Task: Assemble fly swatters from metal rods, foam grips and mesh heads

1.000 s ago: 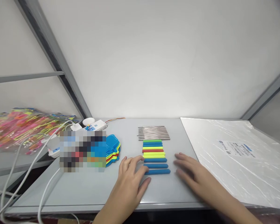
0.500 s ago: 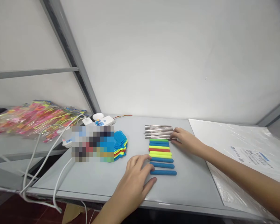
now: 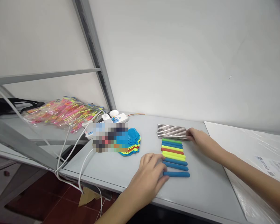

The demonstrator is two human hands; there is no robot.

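Observation:
A row of coloured foam sticks [image 3: 174, 155], green, blue, yellow and red, lies side by side on the grey table [image 3: 207, 189]. Behind it lies a row of thin metal rods [image 3: 171, 130]. My right hand [image 3: 198, 139] is at the rods' right end, with its fingers pinched on the nearest rod. My left hand [image 3: 149, 175] rests flat on the table, open, and its fingertips touch the left ends of the nearest blue sticks.
A stack of coloured mesh pieces [image 3: 132, 143] lies left of the sticks, beside a blurred patch. A power strip [image 3: 118, 119] and white cables [image 3: 70, 146] sit at the back left, near a bag of bright plastic items [image 3: 63, 111]. A wrapped white sheet [image 3: 259, 149] covers the right side. A slanted grey frame post [image 3: 95, 56] rises at the left.
My right hand went from the table beside the sticks up to the metal rods and closed on one. The view swung left. My left hand stayed at the blue sticks.

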